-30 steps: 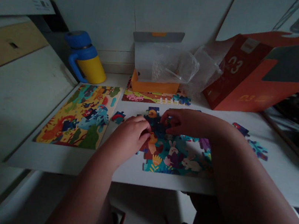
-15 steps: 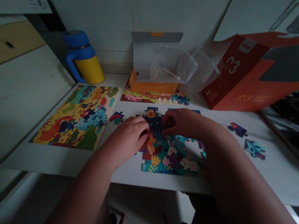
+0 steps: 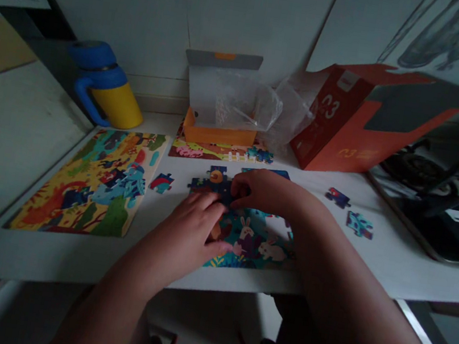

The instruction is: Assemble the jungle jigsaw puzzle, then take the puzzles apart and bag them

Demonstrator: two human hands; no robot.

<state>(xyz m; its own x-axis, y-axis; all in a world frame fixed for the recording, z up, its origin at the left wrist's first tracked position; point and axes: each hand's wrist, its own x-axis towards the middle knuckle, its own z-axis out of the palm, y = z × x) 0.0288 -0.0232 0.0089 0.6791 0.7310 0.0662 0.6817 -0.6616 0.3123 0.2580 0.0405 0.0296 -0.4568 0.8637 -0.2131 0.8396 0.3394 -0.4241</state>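
A partly assembled jigsaw puzzle (image 3: 245,262) with white rabbits on a teal ground lies in front of me. Over its left part rests my left hand (image 3: 193,227), fingers laid out and thumb spread away from them, covering some pieces. My right hand (image 3: 259,191) is curled at the puzzle's dark blue upper part, thumb and fingertips at a dark puzzle piece (image 3: 227,186) whose edges are partly hidden. An orange round shape shows on another puzzle piece (image 3: 217,176) above the left hand. Left of that hand lies a loose red-and-teal puzzle piece (image 3: 162,183).
A yellow animal puzzle (image 3: 98,210) lies at left, near a blue-and-yellow bottle (image 3: 115,100). Behind stand an open orange box (image 3: 217,137) with clear plastic (image 3: 248,103) and a large red box (image 3: 334,130). Two loose puzzle pieces (image 3: 360,225) lie at right.
My left hand's fingers and thumb have spread out from a closer grip and now lie over the puzzle's left part. The right hand stays at nearly the same spot. The view has shifted slightly.
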